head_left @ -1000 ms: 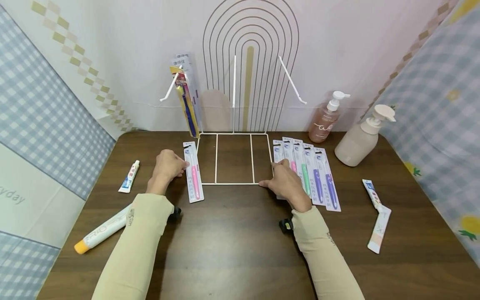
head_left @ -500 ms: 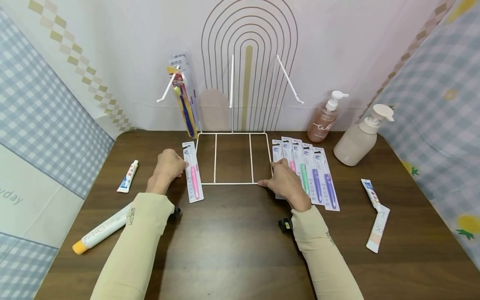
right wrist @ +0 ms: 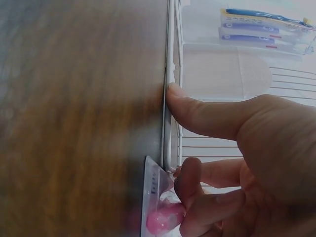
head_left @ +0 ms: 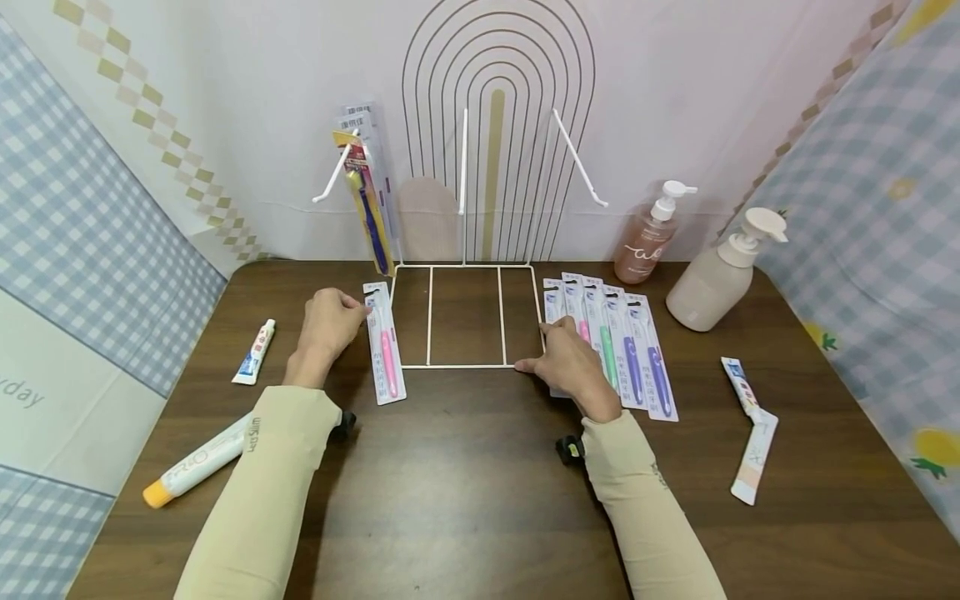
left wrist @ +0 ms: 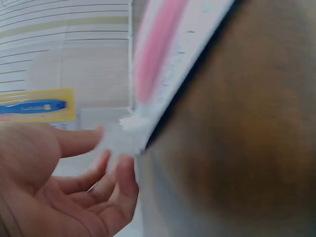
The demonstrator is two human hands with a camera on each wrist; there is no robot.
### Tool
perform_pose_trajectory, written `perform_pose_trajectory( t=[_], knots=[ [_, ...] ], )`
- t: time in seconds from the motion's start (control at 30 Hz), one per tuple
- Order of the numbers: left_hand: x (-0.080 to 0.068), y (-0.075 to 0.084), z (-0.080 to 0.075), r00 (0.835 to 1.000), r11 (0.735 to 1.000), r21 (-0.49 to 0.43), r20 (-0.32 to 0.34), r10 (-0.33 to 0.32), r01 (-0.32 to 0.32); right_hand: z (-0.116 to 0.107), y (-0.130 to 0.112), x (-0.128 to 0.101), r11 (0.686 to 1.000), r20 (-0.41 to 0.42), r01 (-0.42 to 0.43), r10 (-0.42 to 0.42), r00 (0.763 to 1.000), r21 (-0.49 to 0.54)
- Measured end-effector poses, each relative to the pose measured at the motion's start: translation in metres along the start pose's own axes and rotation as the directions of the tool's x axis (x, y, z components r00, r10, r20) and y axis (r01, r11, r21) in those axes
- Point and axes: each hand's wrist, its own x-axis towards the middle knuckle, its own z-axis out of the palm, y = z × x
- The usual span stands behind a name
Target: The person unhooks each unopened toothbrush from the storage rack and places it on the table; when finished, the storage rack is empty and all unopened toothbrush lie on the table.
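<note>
My left hand [head_left: 347,310] is at the top end of a carded pink toothbrush pack [head_left: 384,348] lying left of the white wire rack [head_left: 465,366]. In the left wrist view its thumb and fingers [left wrist: 116,170] pinch the end of the pack [left wrist: 163,54]. My right hand [head_left: 551,354] rests at the front right corner of the rack's base. Its thumb [right wrist: 197,111] presses against the base wire [right wrist: 170,49], and its other fingers lie on the nearest pack [right wrist: 158,217] of a row of toothbrush packs [head_left: 633,354].
Toothbrush packs [head_left: 367,196] hang on the rack's left hook; the middle and right hooks are bare. A pink pump bottle [head_left: 649,237] and a beige one [head_left: 716,283] stand at the back right. Toothpaste tubes lie at left [head_left: 255,354] [head_left: 198,460] and at right [head_left: 750,429].
My left hand has slid up along the pink toothbrush pack to its top end. The right hand has stayed at the rack's corner.
</note>
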Motion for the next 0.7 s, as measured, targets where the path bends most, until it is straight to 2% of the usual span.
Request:
perform_pose_trajectory(
  t=[0.07, 0.13, 0.2, 0.23, 0.4, 0.5, 0.57, 0.7],
  knots=[
    [-0.015, 0.024, -0.011, 0.996, 0.998, -0.042, -0.08, 0.044, -0.047, -0.001, -0.001, -0.001, 1.0, 0.002, -0.003, 0.003, 1.0, 0.003],
    [-0.023, 0.043, -0.018, 0.985, 0.992, -0.092, -0.158, 0.074, -0.089, 0.001, 0.001, 0.002, 1.0, 0.005, -0.003, 0.003, 1.0, -0.007],
    [-0.032, 0.064, -0.027, 0.977, 0.976, -0.173, -0.19, 0.1, -0.134, 0.003, 0.004, 0.004, 1.0, 0.008, -0.005, 0.005, 1.0, -0.014],
    [-0.037, 0.076, -0.033, 0.978, 0.968, -0.207, -0.182, 0.102, -0.139, 0.006, 0.008, 0.006, 1.0, -0.002, -0.001, 0.001, 1.0, -0.015],
    [-0.032, 0.094, -0.046, 0.974, 0.916, -0.346, -0.169, 0.153, -0.204, 0.004, 0.004, 0.002, 1.0, -0.009, -0.008, 0.008, 1.0, 0.008],
    [-0.03, 0.102, -0.051, 0.968, 0.893, -0.38, -0.171, 0.186, -0.239, 0.001, 0.001, 0.0, 1.0, -0.011, -0.006, 0.006, 1.0, 0.019],
    [-0.029, 0.105, -0.053, 0.963, 0.884, -0.391, -0.174, 0.204, -0.257, 0.001, 0.0, 0.0, 1.0, -0.009, -0.01, 0.01, 1.0, 0.024],
    [-0.027, 0.109, -0.055, 0.958, 0.881, -0.385, -0.185, 0.218, -0.275, 0.0, -0.001, -0.001, 1.0, -0.004, -0.016, 0.016, 1.0, 0.023]
  ],
)
